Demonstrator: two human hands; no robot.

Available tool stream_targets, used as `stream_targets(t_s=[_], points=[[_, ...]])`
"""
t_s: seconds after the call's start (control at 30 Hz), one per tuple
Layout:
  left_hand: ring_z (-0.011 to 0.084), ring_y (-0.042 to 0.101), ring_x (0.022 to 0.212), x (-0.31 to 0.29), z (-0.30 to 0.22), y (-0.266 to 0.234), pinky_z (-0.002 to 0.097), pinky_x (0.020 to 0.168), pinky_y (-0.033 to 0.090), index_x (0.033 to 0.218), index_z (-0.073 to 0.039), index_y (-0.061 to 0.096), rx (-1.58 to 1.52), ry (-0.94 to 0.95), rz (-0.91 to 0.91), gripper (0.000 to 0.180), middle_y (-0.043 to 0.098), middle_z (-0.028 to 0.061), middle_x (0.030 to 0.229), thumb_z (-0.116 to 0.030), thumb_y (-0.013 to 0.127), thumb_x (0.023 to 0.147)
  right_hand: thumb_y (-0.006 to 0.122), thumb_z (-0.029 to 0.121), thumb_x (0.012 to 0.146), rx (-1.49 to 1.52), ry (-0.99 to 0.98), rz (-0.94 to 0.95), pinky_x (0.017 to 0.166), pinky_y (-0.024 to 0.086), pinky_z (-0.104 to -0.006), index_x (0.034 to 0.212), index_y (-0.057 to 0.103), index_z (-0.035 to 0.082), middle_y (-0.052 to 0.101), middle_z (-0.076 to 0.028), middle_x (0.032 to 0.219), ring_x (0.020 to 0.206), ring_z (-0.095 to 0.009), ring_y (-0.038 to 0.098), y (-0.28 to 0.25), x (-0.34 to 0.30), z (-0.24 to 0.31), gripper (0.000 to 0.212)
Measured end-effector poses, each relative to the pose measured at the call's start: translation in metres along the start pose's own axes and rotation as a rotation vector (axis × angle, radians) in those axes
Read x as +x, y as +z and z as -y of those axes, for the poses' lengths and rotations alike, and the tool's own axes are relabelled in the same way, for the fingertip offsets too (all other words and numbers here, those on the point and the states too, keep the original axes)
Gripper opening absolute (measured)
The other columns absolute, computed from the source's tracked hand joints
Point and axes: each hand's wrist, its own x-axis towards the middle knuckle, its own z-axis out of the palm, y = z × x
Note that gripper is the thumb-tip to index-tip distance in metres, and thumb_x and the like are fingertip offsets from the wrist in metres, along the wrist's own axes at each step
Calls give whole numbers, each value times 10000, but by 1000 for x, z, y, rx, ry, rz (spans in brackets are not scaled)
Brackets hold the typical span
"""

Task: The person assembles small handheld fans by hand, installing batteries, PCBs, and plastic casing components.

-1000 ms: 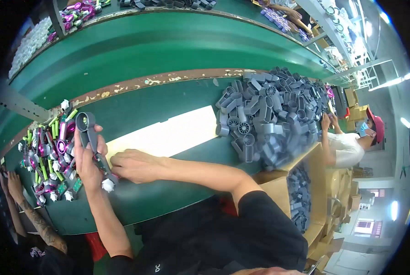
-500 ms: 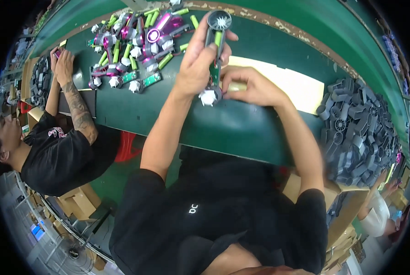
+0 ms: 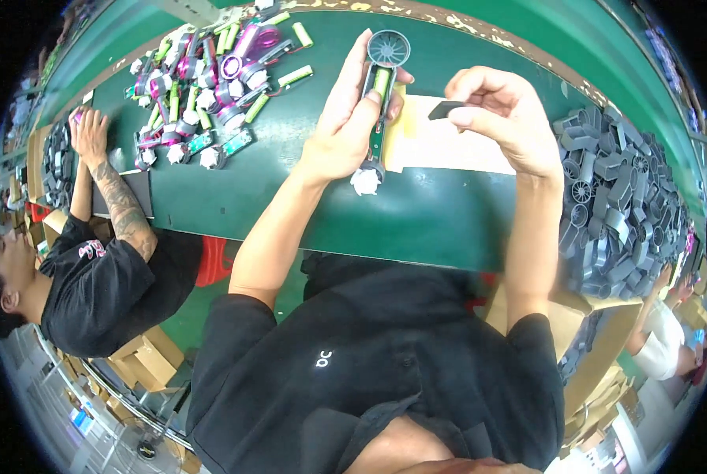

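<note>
My left hand (image 3: 339, 141) is wrapped round a long grey plastic housing (image 3: 389, 50) with a round spoked grille at its top end. Inside its open handle lie a green battery cell (image 3: 382, 81) and a green circuit board (image 3: 377, 145). A white finned piece (image 3: 365, 182) sticks out at the lower end. To the right, my right hand (image 3: 513, 118) pinches a small flat black piece (image 3: 446, 110) between thumb and fingers, apart from the housing. Beneath both hands lies a pale yellow sheet (image 3: 480, 154) on the green table.
Loose assemblies with purple parts and green cells (image 3: 203, 87) are heaped at the far left. A cardboard box (image 3: 606, 316) of grey housings (image 3: 618, 197) stands at the right. On the left a co-worker (image 3: 101, 261) handles a small part near more grey pieces (image 3: 57, 162).
My right hand has moved up and right, away from the lower housing, and the black piece now shows in its fingers. My left hand still holds the housing, whose grille now shows clearly.
</note>
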Motion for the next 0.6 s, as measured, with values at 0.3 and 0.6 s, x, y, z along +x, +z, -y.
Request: stream_targets(t_s=[0.3, 0.6], points=[[138, 598, 977, 0, 4, 10, 294, 849, 498, 1645, -48, 31, 285, 1, -79, 685, 523, 138, 1355, -34, 352, 1041, 755, 109, 924, -98, 91, 35, 760, 524, -239, 1001, 682, 21, 675, 2, 898, 800, -65, 625, -4, 17, 4, 137], [206, 570, 1212, 5, -13, 3, 357, 1014, 487, 1617, -29, 201, 436, 91, -253, 716, 455, 164, 1512, -104, 502, 971, 669, 174, 970, 270, 162, 339, 925, 606, -397, 1070, 589, -26, 680, -167, 1143, 1076, -190, 675, -12, 32, -10, 237]])
